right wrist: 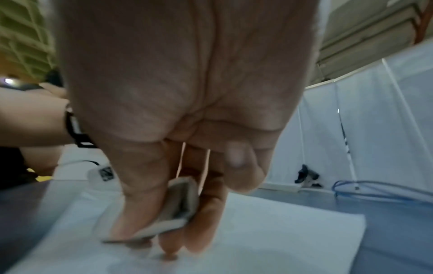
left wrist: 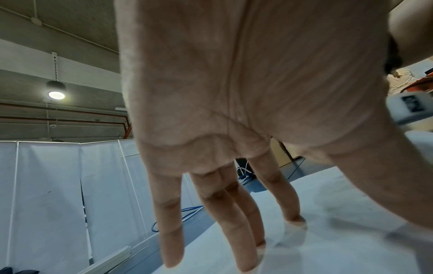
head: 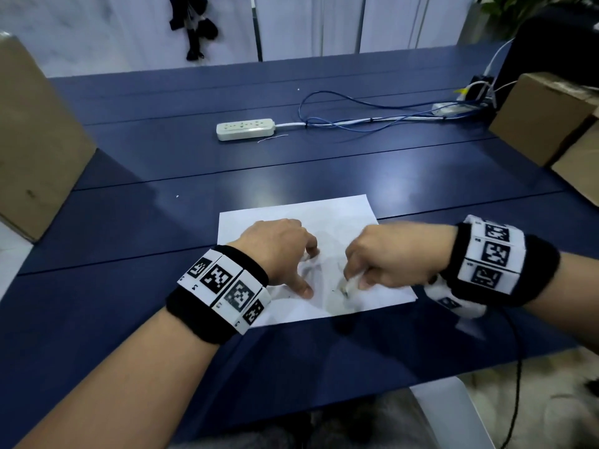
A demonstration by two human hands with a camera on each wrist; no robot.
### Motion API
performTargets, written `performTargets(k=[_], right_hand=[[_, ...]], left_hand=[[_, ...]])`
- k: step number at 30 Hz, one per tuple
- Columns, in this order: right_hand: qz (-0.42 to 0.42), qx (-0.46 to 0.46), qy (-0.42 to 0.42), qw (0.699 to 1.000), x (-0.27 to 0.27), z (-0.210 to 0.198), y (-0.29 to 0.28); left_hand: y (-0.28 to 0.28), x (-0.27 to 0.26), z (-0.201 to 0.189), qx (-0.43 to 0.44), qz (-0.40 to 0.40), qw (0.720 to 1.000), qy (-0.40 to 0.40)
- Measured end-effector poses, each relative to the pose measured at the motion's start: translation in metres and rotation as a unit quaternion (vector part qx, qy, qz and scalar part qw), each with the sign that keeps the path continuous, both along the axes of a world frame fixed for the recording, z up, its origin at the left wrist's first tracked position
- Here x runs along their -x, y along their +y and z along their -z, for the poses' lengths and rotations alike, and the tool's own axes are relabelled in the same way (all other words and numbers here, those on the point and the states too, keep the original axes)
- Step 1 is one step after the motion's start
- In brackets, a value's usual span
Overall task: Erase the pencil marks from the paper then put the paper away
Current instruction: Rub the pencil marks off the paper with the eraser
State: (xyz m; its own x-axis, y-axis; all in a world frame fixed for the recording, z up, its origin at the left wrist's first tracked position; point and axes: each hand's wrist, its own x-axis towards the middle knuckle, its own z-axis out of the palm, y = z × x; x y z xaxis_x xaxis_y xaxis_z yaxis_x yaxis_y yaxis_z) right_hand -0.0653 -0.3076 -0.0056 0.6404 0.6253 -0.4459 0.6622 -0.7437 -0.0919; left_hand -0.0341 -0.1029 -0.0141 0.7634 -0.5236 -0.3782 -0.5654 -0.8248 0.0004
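Note:
A white sheet of paper point(head: 340, 218) lies on the dark blue table point(head: 162, 222), near its front edge. My left hand point(head: 278, 251) presses down on the sheet with straight, spread fingers point(left wrist: 293, 209); thumb and fingertips touch the paper point(left wrist: 351, 213). My right hand point(head: 385, 257) pinches a worn whitish eraser point(head: 351, 283) between thumb and fingers, its lower end on the sheet. The right wrist view shows the eraser point(right wrist: 173, 205) held in the fingers point(right wrist: 211, 209) above the paper point(right wrist: 293, 226). A grey smudge point(head: 337, 303) and a few faint pencil marks lie around the eraser.
A white power strip point(head: 245, 128) with white and blue cables point(head: 356, 118) lies across the far middle of the table. Cardboard boxes stand at the left point(head: 35, 137) and right point(head: 547, 118) edges. White partition panels point(head: 308, 24) close off the back.

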Motion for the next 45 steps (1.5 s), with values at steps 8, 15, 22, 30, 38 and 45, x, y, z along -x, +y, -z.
performTargets(k=[8,15,22,30,38,45], right_hand=[[-0.012,0.0,-0.051,0.999,-0.003,-0.002,-0.003],[0.09,0.014,-0.098,0.991,-0.029,0.0,-0.003],[-0.027,-0.009,0.035,0.999,0.011,-0.001,0.001],[0.066,0.048,-0.133,0.988,-0.019,-0.004,-0.001],[0.125,0.016,-0.135,0.983,-0.024,0.0,-0.001],[-0.015,0.035,-0.073,0.997,0.0,-0.004,-0.002]], left_hand=[[0.001,0.001,0.0,0.005,-0.001,1.0,0.0],[0.0,0.0,0.0,0.005,0.004,1.0,-0.002],[0.0,0.0,0.002,0.008,0.005,1.0,-0.005],[-0.001,0.0,0.001,0.002,0.008,1.0,-0.009],[-0.002,-0.001,0.002,-0.002,0.007,1.0,-0.009],[-0.004,0.0,0.001,0.0,0.009,1.0,-0.01]])
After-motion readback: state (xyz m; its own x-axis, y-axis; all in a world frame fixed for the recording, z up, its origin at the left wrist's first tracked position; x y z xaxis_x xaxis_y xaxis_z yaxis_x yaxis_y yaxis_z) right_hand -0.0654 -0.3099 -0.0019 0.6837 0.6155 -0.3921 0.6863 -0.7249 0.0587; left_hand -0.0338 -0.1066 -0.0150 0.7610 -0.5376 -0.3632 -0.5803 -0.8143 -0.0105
